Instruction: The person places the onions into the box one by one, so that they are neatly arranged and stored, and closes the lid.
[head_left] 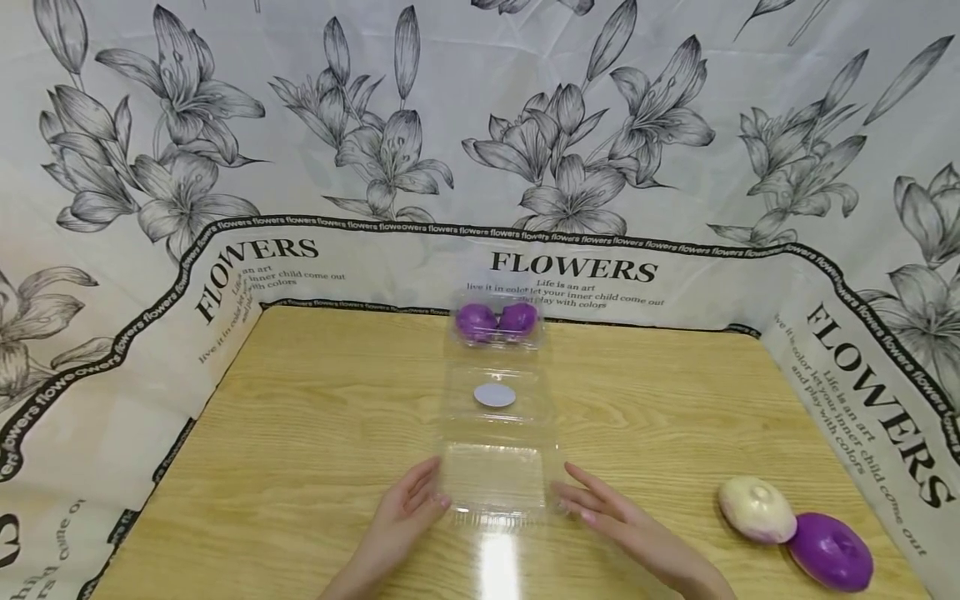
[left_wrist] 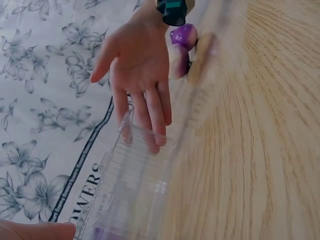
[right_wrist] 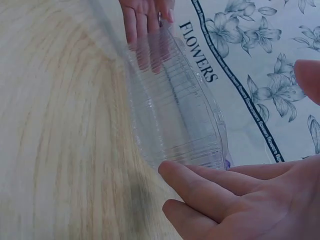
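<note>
A long clear plastic clamshell container [head_left: 495, 475] lies unfolded on the table, with a white oval label [head_left: 494, 395] on its middle part. Two purple turnips [head_left: 476, 322] sit side by side at its far end. My left hand [head_left: 405, 508] is at the left side of the near part, fingers loosely bent. Opposite it, my right hand [head_left: 618, 517] has its fingers extended along the right edge. In the left wrist view, the right fingers overlap the clear plastic. Neither hand grips anything.
A pale turnip [head_left: 757, 509] and a purple turnip [head_left: 830, 552] lie touching on the wooden table [head_left: 315, 400], right of my right hand. White flower-printed cloth [head_left: 405, 267] stands around the back and sides of the table.
</note>
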